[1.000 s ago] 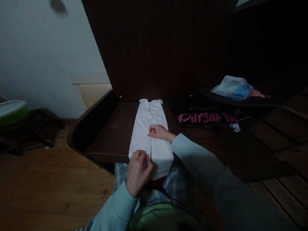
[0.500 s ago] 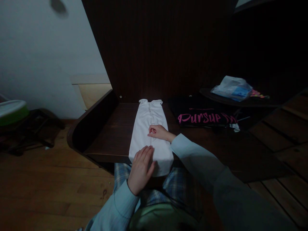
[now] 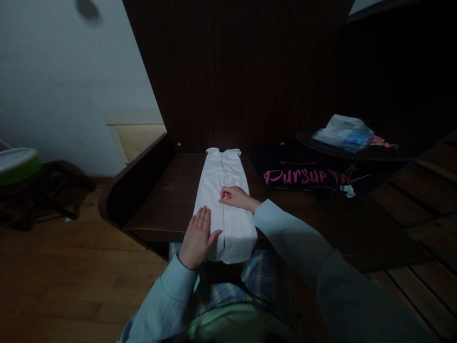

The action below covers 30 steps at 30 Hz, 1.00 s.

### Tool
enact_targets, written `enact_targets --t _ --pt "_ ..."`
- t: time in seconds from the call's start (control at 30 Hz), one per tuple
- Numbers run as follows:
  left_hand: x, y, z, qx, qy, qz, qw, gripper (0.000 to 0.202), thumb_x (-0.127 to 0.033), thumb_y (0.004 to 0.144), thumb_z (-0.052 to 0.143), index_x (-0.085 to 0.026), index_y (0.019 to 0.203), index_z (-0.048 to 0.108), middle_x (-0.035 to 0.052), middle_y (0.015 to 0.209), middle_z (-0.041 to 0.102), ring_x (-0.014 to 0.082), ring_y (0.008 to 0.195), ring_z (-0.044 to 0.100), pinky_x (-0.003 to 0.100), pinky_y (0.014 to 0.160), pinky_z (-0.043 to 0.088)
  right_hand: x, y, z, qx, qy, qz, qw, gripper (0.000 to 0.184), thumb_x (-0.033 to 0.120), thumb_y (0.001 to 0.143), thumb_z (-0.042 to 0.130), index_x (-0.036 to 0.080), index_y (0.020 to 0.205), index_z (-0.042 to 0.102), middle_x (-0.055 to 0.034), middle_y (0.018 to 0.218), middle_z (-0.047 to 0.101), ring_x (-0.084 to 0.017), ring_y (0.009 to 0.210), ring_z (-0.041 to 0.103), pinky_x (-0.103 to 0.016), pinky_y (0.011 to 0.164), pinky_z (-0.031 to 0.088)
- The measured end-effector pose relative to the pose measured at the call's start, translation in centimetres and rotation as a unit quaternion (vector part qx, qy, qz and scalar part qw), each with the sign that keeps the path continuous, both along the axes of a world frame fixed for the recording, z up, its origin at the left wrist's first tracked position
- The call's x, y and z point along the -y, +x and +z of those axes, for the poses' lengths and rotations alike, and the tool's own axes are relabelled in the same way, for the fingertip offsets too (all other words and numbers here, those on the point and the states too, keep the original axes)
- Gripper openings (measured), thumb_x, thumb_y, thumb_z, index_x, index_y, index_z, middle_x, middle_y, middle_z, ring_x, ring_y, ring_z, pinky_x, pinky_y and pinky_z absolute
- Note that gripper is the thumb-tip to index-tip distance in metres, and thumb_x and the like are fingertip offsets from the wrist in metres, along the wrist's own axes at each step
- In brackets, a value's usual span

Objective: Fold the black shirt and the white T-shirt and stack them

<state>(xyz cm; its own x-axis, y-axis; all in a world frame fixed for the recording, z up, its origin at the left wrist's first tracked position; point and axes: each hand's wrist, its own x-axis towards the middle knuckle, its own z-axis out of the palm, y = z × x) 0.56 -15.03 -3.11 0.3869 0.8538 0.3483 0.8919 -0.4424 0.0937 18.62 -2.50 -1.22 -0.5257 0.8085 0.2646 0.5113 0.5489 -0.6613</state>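
A white garment (image 3: 222, 186), folded into a long narrow strip, lies on a dark wooden surface (image 3: 167, 195) and hangs over its near edge. My left hand (image 3: 197, 237) lies flat and open on the near left part of the strip, fingers together and stretched out. My right hand (image 3: 235, 196) rests on the middle of the strip with its fingers curled and pressed down on the centre seam. Both arms wear light blue sleeves.
A black shirt with pink lettering (image 3: 303, 174) lies to the right of the white garment. Behind it a dark round stand carries a clear plastic bag (image 3: 344, 133). A dark panel rises at the back. Wooden floor and a small stool (image 3: 43, 190) lie left.
My left hand has gone from a closed grip on the near end of the garment to a flat open palm, sliding left and forward. My right hand has stayed put.
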Motion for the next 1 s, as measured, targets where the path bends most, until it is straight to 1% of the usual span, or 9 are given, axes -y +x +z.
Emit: enact_targets --t 0.1,0.17,0.23,0.33,0.43,0.5,0.67,0.87,1.0 --pt "0.2 -0.7 -0.4 0.018 0.005 0.019 1.0 0.062 -0.051 0.085 0.034 -0.007 0.128 0.038 0.0207 0.135 0.038 0.0294 0.127 0.031 0.045 0.098 0.034 0.0 0.0 0.0 0.002 0.001 -0.002 1.0 0.01 0.018 0.066 0.064 0.016 0.067 0.054 0.0084 0.054 0.041 -0.006 0.05 0.037 -0.018 0.052 0.027" --pt "1.1 -1.0 -0.3 0.049 0.0 0.011 0.999 0.06 -0.05 0.084 0.037 -0.008 0.127 0.041 0.0193 0.135 0.039 0.0293 0.127 0.032 0.046 0.099 0.034 0.0 0.0 0.0 0.003 0.005 -0.003 1.0 0.01 0.018 0.066 0.064 0.016 0.067 0.054 0.0082 0.054 0.041 -0.006 0.051 0.037 -0.019 0.052 0.027" --pt "2.5 -1.4 0.2 0.109 -0.01 -0.001 0.994 0.05 -0.045 0.086 0.037 -0.013 0.123 0.045 0.015 0.13 0.046 0.0258 0.122 0.04 0.043 0.097 0.037 -0.1 0.0 0.0 0.006 0.009 -0.003 1.0 0.01 0.018 0.066 0.064 0.016 0.067 0.055 0.008 0.055 0.041 -0.007 0.051 0.037 -0.019 0.052 0.027" --pt "4.3 -2.4 1.0 0.239 -0.014 0.038 0.97 0.033 -0.035 0.088 0.035 -0.018 0.105 0.057 0.0079 0.106 0.063 0.0181 0.1 0.058 0.032 0.085 0.046 -0.1 0.0 0.0 0.01 0.007 -0.003 1.0 0.009 0.018 0.066 0.064 0.016 0.067 0.055 0.0077 0.055 0.042 -0.007 0.052 0.038 -0.018 0.052 0.027" --pt "5.0 -3.7 1.2 0.315 0.007 0.127 0.94 0.029 -0.037 0.085 0.04 -0.017 0.086 0.061 0.0048 0.08 0.064 0.0157 0.074 0.06 0.026 0.064 0.048 0.1 0.0 0.2 0.017 0.006 -0.006 1.0 0.009 0.018 0.066 0.064 0.016 0.068 0.055 0.0075 0.056 0.042 -0.007 0.052 0.039 -0.018 0.053 0.027" --pt "4.8 -4.4 1.2 0.322 0.009 0.154 0.934 0.03 -0.041 0.083 0.042 -0.017 0.083 0.06 0.004 0.076 0.061 0.0155 0.069 0.058 0.026 0.06 0.046 0.1 0.0 0.3 0.02 0.006 -0.006 1.0 0.009 0.019 0.067 0.064 0.016 0.068 0.056 0.0072 0.056 0.042 -0.007 0.053 0.039 -0.018 0.053 0.028" --pt "3.1 -4.5 0.9 0.303 -0.024 0.154 0.94 0.032 -0.047 0.077 0.048 -0.018 0.082 0.061 0.0026 0.069 0.057 0.0167 0.065 0.055 0.029 0.062 0.046 0.1 0.1 0.1 0.012 0.006 -0.001 1.0 0.01 0.02 0.067 0.064 0.016 0.069 0.055 0.0072 0.056 0.042 -0.007 0.053 0.039 -0.019 0.053 0.028" --pt "2.3 -3.5 1.7 0.309 -0.057 0.123 0.941 0.025 -0.04 0.077 0.047 -0.019 0.069 0.056 0.0022 0.068 0.056 0.017 0.067 0.055 0.029 0.062 0.044 -0.1 0.1 -0.2 0.001 -0.003 0.005 1.0 0.01 0.02 0.068 0.063 0.016 0.069 0.055 0.0076 0.055 0.041 -0.007 0.052 0.039 -0.018 0.052 0.028" --pt "2.6 -3.2 2.3 0.359 -0.097 0.115 0.921 0.021 -0.038 0.077 0.046 -0.019 0.072 0.052 0.0007 0.07 0.056 0.0148 0.064 0.054 0.025 0.058 0.042 -0.2 0.1 -0.4 0.001 0.002 0.008 1.0 0.01 0.021 0.068 0.063 0.016 0.07 0.055 0.0075 0.056 0.042 -0.007 0.052 0.039 -0.018 0.052 0.028"
